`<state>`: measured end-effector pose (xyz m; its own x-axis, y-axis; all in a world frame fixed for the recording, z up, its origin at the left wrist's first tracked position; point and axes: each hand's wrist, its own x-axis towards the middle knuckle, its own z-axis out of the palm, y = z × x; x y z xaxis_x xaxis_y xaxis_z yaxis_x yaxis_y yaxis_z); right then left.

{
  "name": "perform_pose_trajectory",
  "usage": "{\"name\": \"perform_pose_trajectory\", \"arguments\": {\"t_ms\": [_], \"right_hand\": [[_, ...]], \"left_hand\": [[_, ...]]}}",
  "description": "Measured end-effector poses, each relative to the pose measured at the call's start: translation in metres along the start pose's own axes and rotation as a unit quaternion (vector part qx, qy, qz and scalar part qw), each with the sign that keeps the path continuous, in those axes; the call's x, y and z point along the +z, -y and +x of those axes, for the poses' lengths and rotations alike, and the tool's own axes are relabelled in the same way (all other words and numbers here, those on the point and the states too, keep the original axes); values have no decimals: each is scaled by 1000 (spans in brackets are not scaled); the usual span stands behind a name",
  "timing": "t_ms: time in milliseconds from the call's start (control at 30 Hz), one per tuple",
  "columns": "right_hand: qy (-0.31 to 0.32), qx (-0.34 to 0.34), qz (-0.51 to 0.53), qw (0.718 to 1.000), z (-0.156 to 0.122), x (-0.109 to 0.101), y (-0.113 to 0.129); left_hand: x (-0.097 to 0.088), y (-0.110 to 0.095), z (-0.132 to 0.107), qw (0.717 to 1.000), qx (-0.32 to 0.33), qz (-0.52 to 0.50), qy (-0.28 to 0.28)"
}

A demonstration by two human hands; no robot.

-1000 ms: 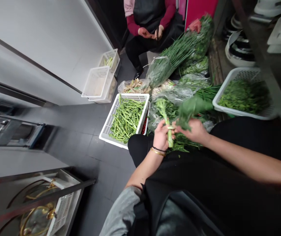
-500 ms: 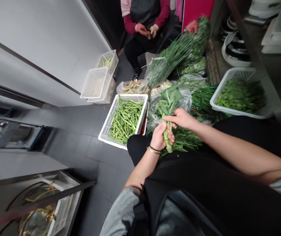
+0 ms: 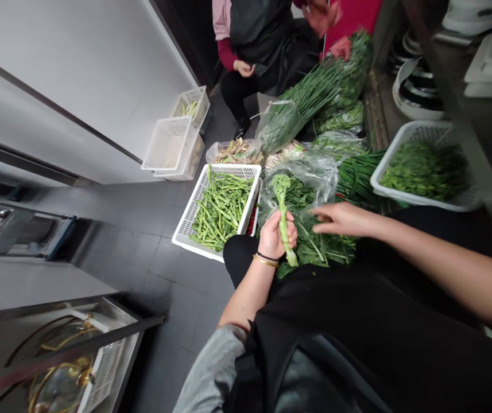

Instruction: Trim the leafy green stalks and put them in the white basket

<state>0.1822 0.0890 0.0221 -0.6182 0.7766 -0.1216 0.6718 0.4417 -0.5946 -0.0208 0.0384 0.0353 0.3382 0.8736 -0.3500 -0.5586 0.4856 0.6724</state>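
My left hand (image 3: pixel 274 236) is closed around a thick green broccolini stalk (image 3: pixel 283 221), held upright with its floret at the top and the pale cut end below my fist. No large leaves show on the stalk. To the right, my right hand (image 3: pixel 336 219) has its fingers stretched and a little apart, slightly blurred, with nothing visible in them. Beneath it lies a heap of loose green leaves (image 3: pixel 327 245) by my knees. Just beyond my left hand, more leafy greens (image 3: pixel 299 192) sit in an open clear plastic bag (image 3: pixel 325 175).
A white basket (image 3: pixel 183 229) of trimmed green stalks stands left of my hands. Bagged scallions (image 3: pixel 310 94) and other greens lie ahead. At right is a white basket (image 3: pixel 394 143) of greens. White crates (image 3: pixel 166 129) stand by the wall. A co-worker (image 3: pixel 258 46) sits opposite.
The leaves at the top of the stalk are gone from it. My right hand has left the stalk and moved right and down. The co-worker's hands have parted, one rising.
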Motion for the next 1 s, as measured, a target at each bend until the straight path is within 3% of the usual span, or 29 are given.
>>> {"name": "perform_pose_trajectory", "arguments": {"t_ms": [67,167,233,300,367,433,500,567,700,767,833,900,1000], "right_hand": [[-82,-11,63,995,17,-11,24],[-150,-95,7,984,20,-7,60],[-114,-217,5,969,8,1,71],[-36,-273,43,960,-4,4,68],[-12,-190,85,978,-7,-2,59],[-56,-50,142,987,2,-13,50],[-113,26,199,973,16,-20,45],[-169,14,200,965,26,-22,45],[-297,-86,8,951,21,-10,55],[-282,-173,-48,943,8,-5,60],[-225,-253,-33,940,-5,-4,64],[-209,-221,38,952,-12,-6,62],[-216,-14,220,951,-6,-13,50]], "left_hand": [[8,9,2,998,37,40,-37],[11,16,4,985,98,72,-123],[8,17,4,976,119,89,-158],[4,16,2,971,126,121,-165],[2,18,0,964,133,170,-155],[5,21,-3,952,148,222,-146],[10,24,-5,943,159,252,-145],[15,26,-6,946,158,246,-143],[19,25,-7,986,68,124,-92],[18,22,-7,996,14,43,-75],[16,17,-7,997,-12,-11,-74],[15,12,-8,997,-30,-35,-59],[16,12,-10,999,-31,-14,-6]]}}
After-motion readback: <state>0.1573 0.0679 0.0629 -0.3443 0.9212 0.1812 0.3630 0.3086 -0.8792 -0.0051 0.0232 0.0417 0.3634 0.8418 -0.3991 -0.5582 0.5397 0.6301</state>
